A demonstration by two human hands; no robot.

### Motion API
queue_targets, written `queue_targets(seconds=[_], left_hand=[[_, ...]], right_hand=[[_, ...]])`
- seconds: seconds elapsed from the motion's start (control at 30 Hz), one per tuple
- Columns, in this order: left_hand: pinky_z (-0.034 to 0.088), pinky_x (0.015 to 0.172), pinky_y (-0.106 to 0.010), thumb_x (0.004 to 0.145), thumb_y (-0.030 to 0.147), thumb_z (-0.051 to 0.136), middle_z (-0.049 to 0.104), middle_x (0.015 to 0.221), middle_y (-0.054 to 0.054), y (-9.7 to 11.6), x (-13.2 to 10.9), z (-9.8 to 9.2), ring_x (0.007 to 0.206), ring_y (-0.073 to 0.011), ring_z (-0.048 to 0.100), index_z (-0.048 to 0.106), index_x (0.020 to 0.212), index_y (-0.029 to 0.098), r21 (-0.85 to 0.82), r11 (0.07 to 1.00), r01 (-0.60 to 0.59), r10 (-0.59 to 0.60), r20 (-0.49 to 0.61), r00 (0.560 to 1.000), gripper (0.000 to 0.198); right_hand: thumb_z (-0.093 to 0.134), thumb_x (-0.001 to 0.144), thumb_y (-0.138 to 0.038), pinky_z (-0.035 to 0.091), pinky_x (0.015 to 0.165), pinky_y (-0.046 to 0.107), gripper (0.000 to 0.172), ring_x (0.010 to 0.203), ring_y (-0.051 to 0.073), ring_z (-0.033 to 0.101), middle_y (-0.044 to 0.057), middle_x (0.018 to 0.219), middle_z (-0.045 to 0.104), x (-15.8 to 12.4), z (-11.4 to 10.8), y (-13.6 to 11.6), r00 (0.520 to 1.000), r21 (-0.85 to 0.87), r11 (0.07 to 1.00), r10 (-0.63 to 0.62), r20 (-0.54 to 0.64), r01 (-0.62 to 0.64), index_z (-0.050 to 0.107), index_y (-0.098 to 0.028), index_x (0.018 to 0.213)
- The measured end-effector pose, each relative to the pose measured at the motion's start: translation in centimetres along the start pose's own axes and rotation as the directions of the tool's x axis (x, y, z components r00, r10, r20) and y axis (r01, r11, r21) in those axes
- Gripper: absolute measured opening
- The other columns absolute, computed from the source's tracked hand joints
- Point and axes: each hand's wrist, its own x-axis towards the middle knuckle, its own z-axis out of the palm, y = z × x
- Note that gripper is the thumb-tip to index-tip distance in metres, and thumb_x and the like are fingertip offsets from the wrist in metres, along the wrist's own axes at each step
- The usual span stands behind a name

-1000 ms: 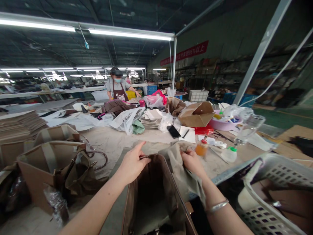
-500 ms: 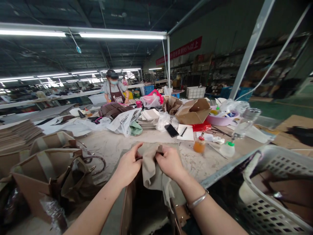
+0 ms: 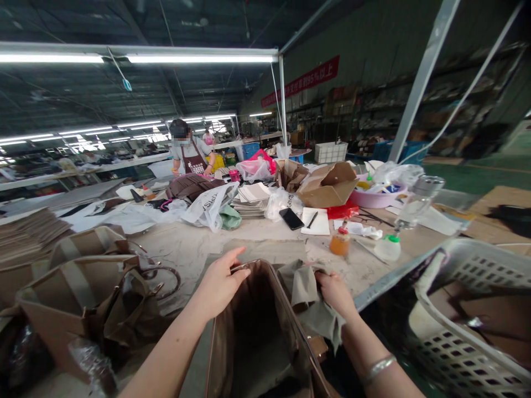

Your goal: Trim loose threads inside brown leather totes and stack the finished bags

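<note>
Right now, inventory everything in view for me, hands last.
Open boxy bag: 1, brown, front centre
Crumpled fabric: 1, beige, right of bag
Other open bags: at least 2, tan, left
Stacked sheets: many, brown, far left
Phone: 1, black, middle
Red-topped bottle: 1, orange, right of phone
Green-topped bottle: 1, clear, farther right
Plastic basin: 1, lilac, back right
Cardboard box: 1, brown, left of basin
Perforated basket: 1, white, near right
Co-worker: 1, brown apron, far side
Other clutter: uncounted, mixed, back
Left hand: 1, bare, bag's far rim
Right hand: 1, bare, gripping fabric
</note>
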Motion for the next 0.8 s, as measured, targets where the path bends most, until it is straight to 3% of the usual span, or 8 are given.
queue_targets(seconds=[0.13, 0.23, 0.3, 0.37, 0.43, 0.53, 0.67, 0.8], left_hand=[[0.045, 0.076, -0.031, 0.076, 0.030, 0.058, 0.066, 0.096, -0.006, 0.2, 0.1, 0.0, 0.082, -0.0197, 0.060, 0.049, 0.129, 0.021, 0.013, 1.000, 0.003, -0.003, -0.010, 1.000, 0.054], [0.046, 0.079, -0.032, 0.076, 0.026, 0.057, 0.067, 0.094, -0.007, 0.8, 0.1, -0.2, 0.086, -0.0214, 0.061, 0.051, 0.127, 0.018, -0.011, 1.000, -0.024, 0.024, 0.008, 1.000, 0.052], [0.046, 0.080, -0.031, 0.076, 0.023, 0.055, 0.067, 0.098, -0.007, 1.2, 0.1, -0.3, 0.089, -0.0216, 0.061, 0.052, 0.126, 0.018, -0.068, 0.996, -0.061, 0.063, 0.036, 0.997, 0.051], [0.046, 0.080, -0.029, 0.076, 0.020, 0.052, 0.067, 0.102, -0.006, 1.4, 0.2, -0.3, 0.091, -0.0207, 0.060, 0.052, 0.125, 0.020, -0.095, 0.993, -0.075, 0.080, 0.045, 0.996, 0.049], [0.046, 0.077, -0.028, 0.076, 0.018, 0.050, 0.068, 0.099, -0.004, 1.5, 0.3, -0.3, 0.087, -0.0194, 0.061, 0.053, 0.124, 0.022, -0.061, 0.996, -0.060, 0.062, 0.031, 0.998, 0.048], [0.045, 0.073, -0.027, 0.076, 0.017, 0.050, 0.068, 0.091, -0.002, 1.4, 0.3, -0.3, 0.081, -0.0182, 0.061, 0.054, 0.124, 0.022, 0.001, 1.000, -0.028, 0.028, 0.019, 0.999, 0.048], [0.044, 0.073, -0.030, 0.076, 0.022, 0.053, 0.065, 0.084, -0.003, 0.9, 0.3, -0.2, 0.079, -0.0191, 0.060, 0.054, 0.123, 0.021, 0.044, 0.999, 0.009, -0.009, -0.004, 1.000, 0.047], [0.042, 0.086, -0.036, 0.072, 0.025, 0.060, 0.064, 0.098, -0.008, 0.5, 0.3, -0.3, 0.092, -0.0228, 0.059, 0.053, 0.124, 0.017, -0.095, 0.993, 0.073, -0.072, 0.014, 0.997, 0.053]], right_hand=[[0.038, 0.070, -0.016, 0.044, 0.059, 0.025, 0.027, 0.061, 0.018, 0.055, 0.003, 0.055, 0.057, 1.6, 0.5, -4.5, 0.997, 0.031, 0.998, -0.055, 0.050, 0.053, 0.049, -0.020, 0.046], [0.042, 0.073, -0.019, 0.044, 0.066, 0.023, 0.021, 0.071, 0.016, 0.057, 0.003, 0.073, 0.064, 2.5, 2.1, -7.9, 0.947, 0.051, 0.969, -0.247, 0.205, 0.241, 0.060, -0.018, 0.061], [0.048, 0.070, -0.018, 0.043, 0.067, 0.023, 0.016, 0.072, 0.016, 0.057, 0.003, 0.077, 0.066, 2.9, 3.3, -9.2, 0.886, -0.044, 0.928, -0.339, 0.316, 0.371, 0.064, -0.018, 0.069], [0.051, 0.067, -0.016, 0.041, 0.062, 0.023, 0.015, 0.067, 0.016, 0.057, 0.003, 0.071, 0.067, 3.1, 4.4, -9.9, 0.878, -0.194, 0.892, -0.326, 0.351, 0.409, 0.066, -0.018, 0.069], [0.050, 0.066, -0.015, 0.038, 0.057, 0.023, 0.017, 0.063, 0.016, 0.057, 0.004, 0.068, 0.067, 3.1, 5.0, -9.9, 0.900, -0.276, 0.883, -0.282, 0.334, 0.379, 0.067, -0.018, 0.069], [0.050, 0.066, -0.015, 0.039, 0.057, 0.022, 0.019, 0.065, 0.016, 0.058, 0.002, 0.067, 0.067, 2.8, 4.7, -9.4, 0.919, -0.214, 0.922, -0.252, 0.303, 0.323, 0.069, -0.018, 0.071], [0.053, 0.069, -0.021, 0.043, 0.059, 0.023, 0.016, 0.070, 0.018, 0.062, 0.000, 0.070, 0.069, 2.0, 3.4, -7.6, 0.940, 0.124, 0.989, -0.116, 0.321, 0.080, 0.069, -0.018, 0.070], [0.058, 0.070, -0.029, 0.049, 0.067, 0.026, 0.022, 0.077, 0.021, 0.064, 0.003, 0.081, 0.071, 0.8, 1.8, -4.3, 0.945, 0.451, 0.870, 0.049, 0.324, -0.200, 0.070, -0.016, 0.083]])
